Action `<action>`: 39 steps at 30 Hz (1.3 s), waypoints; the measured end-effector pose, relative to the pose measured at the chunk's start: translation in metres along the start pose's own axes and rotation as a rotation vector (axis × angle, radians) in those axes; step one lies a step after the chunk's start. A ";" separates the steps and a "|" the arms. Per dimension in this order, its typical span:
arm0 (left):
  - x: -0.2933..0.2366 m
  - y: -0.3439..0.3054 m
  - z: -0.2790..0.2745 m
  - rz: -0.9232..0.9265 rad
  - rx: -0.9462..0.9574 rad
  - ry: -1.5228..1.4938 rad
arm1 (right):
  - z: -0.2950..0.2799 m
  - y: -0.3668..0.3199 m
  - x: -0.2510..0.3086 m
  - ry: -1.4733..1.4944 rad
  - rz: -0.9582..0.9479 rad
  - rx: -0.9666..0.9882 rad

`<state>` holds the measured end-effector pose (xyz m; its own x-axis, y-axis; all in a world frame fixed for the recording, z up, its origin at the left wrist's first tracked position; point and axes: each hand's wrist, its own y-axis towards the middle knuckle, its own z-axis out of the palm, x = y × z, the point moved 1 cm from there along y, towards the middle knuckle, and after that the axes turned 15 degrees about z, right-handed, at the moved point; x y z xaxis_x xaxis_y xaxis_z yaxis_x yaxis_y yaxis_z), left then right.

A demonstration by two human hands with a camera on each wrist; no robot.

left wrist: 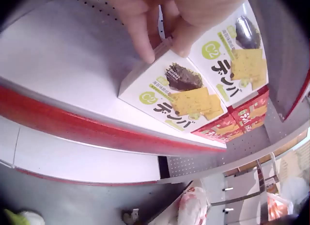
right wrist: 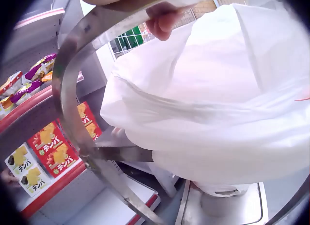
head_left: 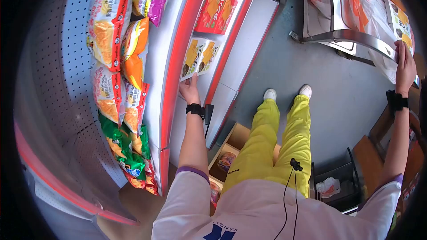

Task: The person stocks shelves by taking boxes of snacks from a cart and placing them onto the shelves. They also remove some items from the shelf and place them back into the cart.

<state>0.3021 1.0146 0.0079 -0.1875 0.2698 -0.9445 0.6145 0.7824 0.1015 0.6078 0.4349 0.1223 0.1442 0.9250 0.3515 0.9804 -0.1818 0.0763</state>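
On the shelf stand two white cracker boxes [head_left: 192, 58] [left wrist: 169, 89] side by side, front faces showing. My left hand [head_left: 190, 91] [left wrist: 169, 11] pinches the end of the nearer box, finger and thumb on either side of its edge. That box touches the second white box [left wrist: 232, 55]. My right hand [head_left: 405, 69] is curled round the metal rail [head_left: 367, 38] [right wrist: 65, 84] of a cart; in the right wrist view only some fingers [right wrist: 162, 26] show, over the rail. A white plastic bag [right wrist: 208, 108] hangs beside the rail.
Red cracker boxes [head_left: 215, 11] [left wrist: 237, 120] adjoin the white ones. Snack bags [head_left: 106, 26] hang to the left. Cardboard boxes [head_left: 238, 137] stand on the floor by my legs, and a black crate [head_left: 338, 173] is at the lower right.
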 end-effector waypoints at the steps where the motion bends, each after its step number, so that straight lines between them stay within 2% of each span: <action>1: 0.004 0.003 -0.001 -0.007 0.008 -0.003 | 0.000 0.001 -0.001 0.019 -0.008 0.007; 6: 0.008 0.012 -0.008 -0.083 0.126 -0.080 | 0.008 0.007 -0.015 0.072 -0.007 -0.030; 9: 0.005 0.015 -0.011 -0.139 0.151 -0.091 | 0.007 0.007 -0.014 0.064 -0.093 -0.097; 16: -0.003 0.012 -0.011 -0.181 0.130 -0.190 | 0.010 0.010 -0.021 0.066 -0.088 -0.094; 21: 0.012 0.013 -0.015 -0.131 0.155 -0.106 | 0.017 0.016 -0.036 0.045 -0.046 -0.094; 28: 0.030 0.016 -0.018 -0.058 0.179 -0.108 | 0.024 0.024 -0.050 0.085 -0.131 -0.097; 31: 0.031 0.015 -0.015 -0.032 0.227 -0.018 | 0.026 0.029 -0.057 0.093 -0.158 -0.094; 33: 0.031 0.014 -0.011 0.102 0.189 0.091 | 0.027 0.030 -0.060 0.105 -0.171 -0.091; 39: 0.034 0.014 -0.008 0.026 0.155 0.103 | 0.033 0.026 -0.059 0.231 -0.151 -0.116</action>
<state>0.2979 1.0388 -0.0205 -0.2426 0.3513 -0.9043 0.7293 0.6807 0.0687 0.6293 0.3864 0.0721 -0.0501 0.8466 0.5298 0.9645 -0.0968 0.2459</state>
